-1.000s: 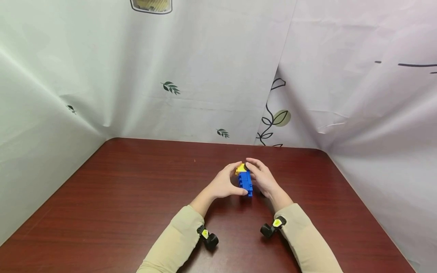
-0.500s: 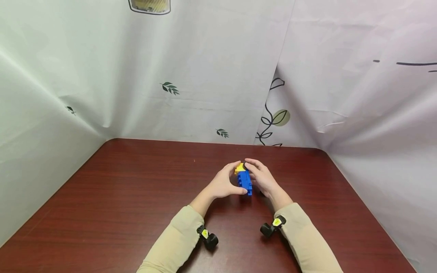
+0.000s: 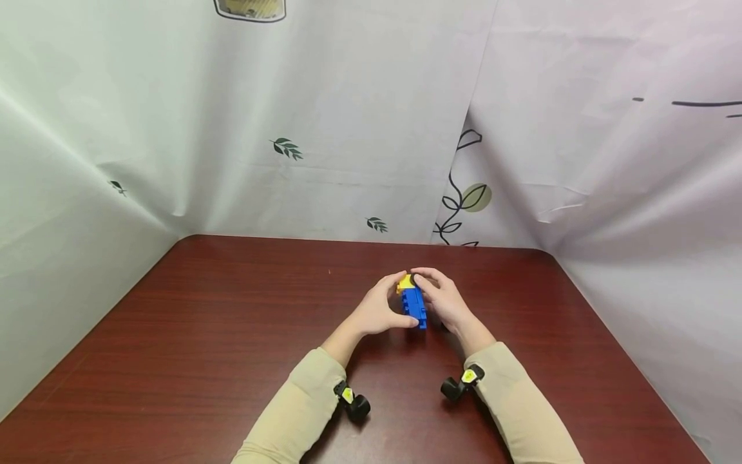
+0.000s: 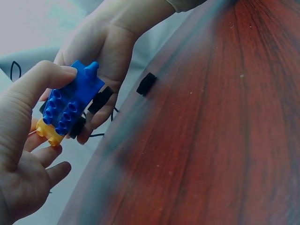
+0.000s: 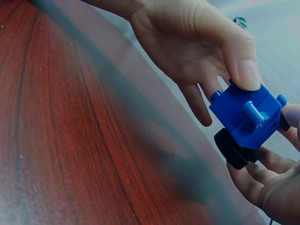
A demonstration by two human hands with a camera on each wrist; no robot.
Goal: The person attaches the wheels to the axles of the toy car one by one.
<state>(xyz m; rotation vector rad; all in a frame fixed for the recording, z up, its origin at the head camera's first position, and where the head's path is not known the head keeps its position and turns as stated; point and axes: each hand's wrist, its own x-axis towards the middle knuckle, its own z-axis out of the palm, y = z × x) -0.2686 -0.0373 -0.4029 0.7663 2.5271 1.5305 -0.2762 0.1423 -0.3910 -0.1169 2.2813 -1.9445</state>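
A toy vehicle of blue bricks (image 3: 414, 303) is held above the table between both hands. It has a yellow brick (image 3: 405, 282) at its far end and black wheels (image 4: 100, 100). My left hand (image 3: 375, 314) grips the vehicle lengthwise, its thumb pressed on the near blue end and its fingers at the yellow end. My right hand (image 3: 445, 303) holds the opposite side, thumb at a black wheel near the yellow brick. In the right wrist view, the blue body (image 5: 248, 112) shows pegs and a wheel (image 5: 231, 149) below; the right fingers are partly hidden behind it.
The dark red wooden table (image 3: 232, 335) spreads around the hands. A small black piece (image 4: 146, 83) appears beside the right hand in the left wrist view. White printed sheets (image 3: 348, 116) hang behind the table and along its sides.
Both hands keep their hold on the toy vehicle. In the head view it has shifted slightly up and left, and the background has shifted a little too.
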